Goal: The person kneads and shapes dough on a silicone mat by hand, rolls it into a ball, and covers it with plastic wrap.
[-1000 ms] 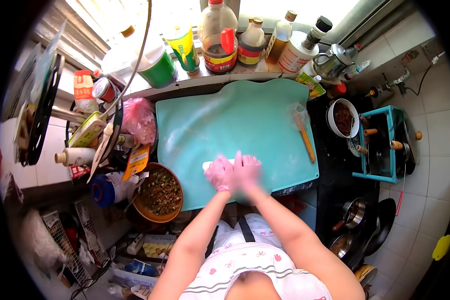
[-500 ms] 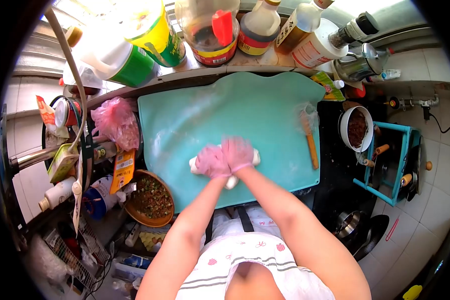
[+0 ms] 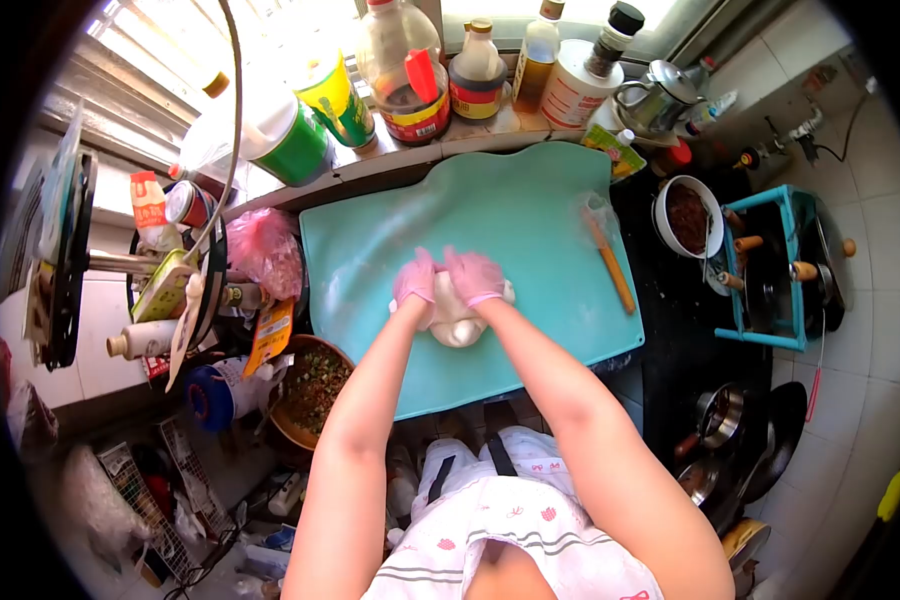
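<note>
A lump of white dough (image 3: 457, 332) lies near the middle of a teal mat (image 3: 510, 215), a little toward its near side. Both hands, in thin pink gloves, are on it: the left hand (image 3: 416, 279) covers its left part and the right hand (image 3: 475, 277) its right part, with fingers pointing to the far side. The hands are close together, but I cannot tell whether either grip is clamped on the dough or only pressing it. Its near end bulges out between the wrists.

On the right of the mat lies a wooden stick (image 3: 613, 276), with a clear plastic bag (image 3: 599, 211) at its far end. Beyond the mat's right edge stand a white bowl (image 3: 661, 228) of dark red food and a blue rack (image 3: 808, 203) holding pans (their wooden handles show). To the left are a crumpled pink bag (image 3: 266, 250) and, nearer, an orange-brown bowl (image 3: 292, 430) of chopped filling. On the far ledge stand a large jug (image 3: 410, 122), a green tub (image 3: 298, 150) and a metal kettle (image 3: 658, 105).
</note>
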Tool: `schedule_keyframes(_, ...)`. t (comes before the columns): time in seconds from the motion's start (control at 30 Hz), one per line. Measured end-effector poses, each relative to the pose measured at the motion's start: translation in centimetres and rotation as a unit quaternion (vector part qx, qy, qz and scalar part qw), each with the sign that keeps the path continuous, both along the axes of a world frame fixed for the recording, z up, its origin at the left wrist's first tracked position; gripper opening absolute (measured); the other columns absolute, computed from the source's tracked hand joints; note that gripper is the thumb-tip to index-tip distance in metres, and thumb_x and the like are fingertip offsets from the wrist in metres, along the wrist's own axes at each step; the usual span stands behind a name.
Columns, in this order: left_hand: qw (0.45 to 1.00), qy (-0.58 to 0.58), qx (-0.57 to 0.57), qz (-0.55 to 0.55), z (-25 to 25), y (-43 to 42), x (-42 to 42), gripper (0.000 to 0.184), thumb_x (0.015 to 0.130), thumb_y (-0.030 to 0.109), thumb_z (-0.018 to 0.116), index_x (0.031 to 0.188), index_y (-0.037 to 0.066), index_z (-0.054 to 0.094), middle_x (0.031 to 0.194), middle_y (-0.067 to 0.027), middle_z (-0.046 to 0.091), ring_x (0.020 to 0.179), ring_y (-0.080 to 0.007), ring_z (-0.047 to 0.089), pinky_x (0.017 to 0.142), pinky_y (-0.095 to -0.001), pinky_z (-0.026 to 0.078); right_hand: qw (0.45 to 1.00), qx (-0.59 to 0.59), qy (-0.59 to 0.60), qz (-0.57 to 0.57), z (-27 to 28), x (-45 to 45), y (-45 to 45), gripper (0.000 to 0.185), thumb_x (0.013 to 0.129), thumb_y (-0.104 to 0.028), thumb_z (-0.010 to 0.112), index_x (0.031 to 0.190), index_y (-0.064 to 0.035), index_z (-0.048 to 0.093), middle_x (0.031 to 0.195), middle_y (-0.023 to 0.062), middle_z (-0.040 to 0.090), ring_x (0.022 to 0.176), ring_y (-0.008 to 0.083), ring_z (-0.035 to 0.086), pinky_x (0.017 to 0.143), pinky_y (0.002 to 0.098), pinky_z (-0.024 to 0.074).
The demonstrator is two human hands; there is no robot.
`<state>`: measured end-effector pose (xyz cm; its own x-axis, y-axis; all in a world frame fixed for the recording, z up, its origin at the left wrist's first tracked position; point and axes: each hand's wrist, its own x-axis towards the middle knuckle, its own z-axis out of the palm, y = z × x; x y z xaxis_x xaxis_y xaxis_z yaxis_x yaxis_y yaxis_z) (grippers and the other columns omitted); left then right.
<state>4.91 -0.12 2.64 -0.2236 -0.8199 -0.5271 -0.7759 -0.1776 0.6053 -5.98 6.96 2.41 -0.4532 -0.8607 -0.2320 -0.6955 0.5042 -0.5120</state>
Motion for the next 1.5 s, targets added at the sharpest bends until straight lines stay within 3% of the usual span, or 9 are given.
schedule_keyframes(0.17,0.965,-0.131,-0.173,-0.148,3.5,7.1,0.8,0.061,0.1,0.046,0.027,0.087,0.009,0.073,0.075,-0.0162,0.069,0.074,-0.04,0.064,0.073,-0.0489,0.048,0.997,0.014,-0.036,-0.068,2.6,2.7,5.8,0.048,0.098,-0.038,0.038,0.075,-0.0081,0.067,0.087,0.013,0.067,0.08,0.034,0.063,0.073,0.047,0.0465)
schedule_keyframes(0.37,0.879,-0.102,-0.416,-0.208,3.3,15.5,3.8,0.041,0.093,0.042,0.054,0.086,0.002,0.064,0.059,-0.0125,0.059,0.056,-0.0323,0.059,0.054,-0.0455,0.043,0.946,-0.25,0.204,-0.026,-0.3,7.0,13.6,0.017,0.089,-0.023,0.055,0.078,-0.0115,0.061,0.069,0.0065,0.056,0.068,0.0253,0.055,0.063,0.0425,0.0345)
schedule_keyframes(0.7,0.925,-0.172,-0.324,-0.098,-0.6,12.3,1.7,0.047,0.086,0.053,0.055,0.067,0.01,0.057,0.068,-0.0115,0.06,0.069,-0.0301,0.06,0.064,-0.0451,0.041,0.937,-0.255,0.238,0.032,-3.0,4.8,9.5,0.015,0.086,-0.024,0.055,0.078,-0.0109,0.055,0.07,0.0053,0.049,0.067,0.0245,0.049,0.063,0.0409,0.033)
schedule_keyframes(1.03,0.944,-0.182,-0.266,-0.068,-1.7,5.3,-1.8,0.03,0.091,0.034,0.044,0.076,0.012,0.058,0.075,-0.0118,0.065,0.074,-0.033,0.062,0.066,-0.0479,0.043,0.97,-0.144,0.193,-0.031,-4.6,1.9,2.7,0.018,0.09,-0.029,0.051,0.086,-0.0149,0.061,0.07,0.0029,0.057,0.067,0.0272,0.057,0.064,0.0444,0.0385)
schedule_keyframes(1.17,0.975,-0.124,-0.179,-0.035,-2.2,2.7,-2.5,0.048,0.092,0.05,0.045,0.097,0.007,0.065,0.085,-0.015,0.069,0.082,-0.0377,0.063,0.074,-0.0468,0.047,0.983,-0.073,0.138,-0.101,-4.1,1.3,0.2,0.024,0.091,-0.035,0.05,0.086,-0.0167,0.064,0.079,0.0052,0.064,0.075,0.0292,0.062,0.072,0.0458,0.0436)
schedule_keyframes(1.27,0.974,0.033,-0.222,0.022,-2.5,1.7,-2.0,0.05,0.095,0.047,0.039,0.103,0.009,0.069,0.094,-0.0163,0.07,0.092,-0.0377,0.063,0.082,-0.0443,0.048,0.982,-0.097,0.105,-0.123,-3.1,1.1,0.1,0.032,0.092,-0.041,0.049,0.089,-0.0144,0.067,0.09,0.0105,0.067,0.085,0.031,0.063,0.079,0.0456,0.0459)
schedule_keyframes(1.37,0.927,-0.03,-0.366,-0.073,-7.9,1.6,0.3,0.052,0.097,0.045,0.037,0.094,0.008,0.073,0.093,-0.0145,0.07,0.092,-0.0353,0.064,0.081,-0.0452,0.048,0.993,-0.06,0.075,-0.072,-2.4,1.2,1.6,0.039,0.092,-0.044,0.048,0.089,-0.0119,0.07,0.096,0.0146,0.067,0.091,0.0327,0.063,0.084,0.0462,0.0461)
schedule_keyframes(1.47,0.932,-0.132,-0.218,-0.256,2.3,4.6,1.3,0.046,0.096,0.044,0.041,0.1,0.01,0.071,0.102,-0.0188,0.068,0.098,-0.0381,0.062,0.088,-0.043,0.046,0.995,-0.064,-0.04,-0.071,0.0,1.4,4.5,0.04,0.092,-0.045,0.053,0.082,-0.0094,0.068,0.091,0.014,0.066,0.088,0.0339,0.061,0.083,0.0486,0.045)
schedule_keyframes(1.5,0.958,-0.079,-0.211,-0.175,3.1,5.6,1.4,0.045,0.096,0.042,0.042,0.095,0.008,0.072,0.097,-0.0176,0.069,0.094,-0.0371,0.063,0.086,-0.0438,0.047,0.989,-0.08,-0.09,-0.082,0.9,1.8,5.5,0.04,0.091,-0.044,0.055,0.078,-0.0084,0.067,0.089,0.0132,0.066,0.086,0.0342,0.061,0.081,0.0497,0.0446)
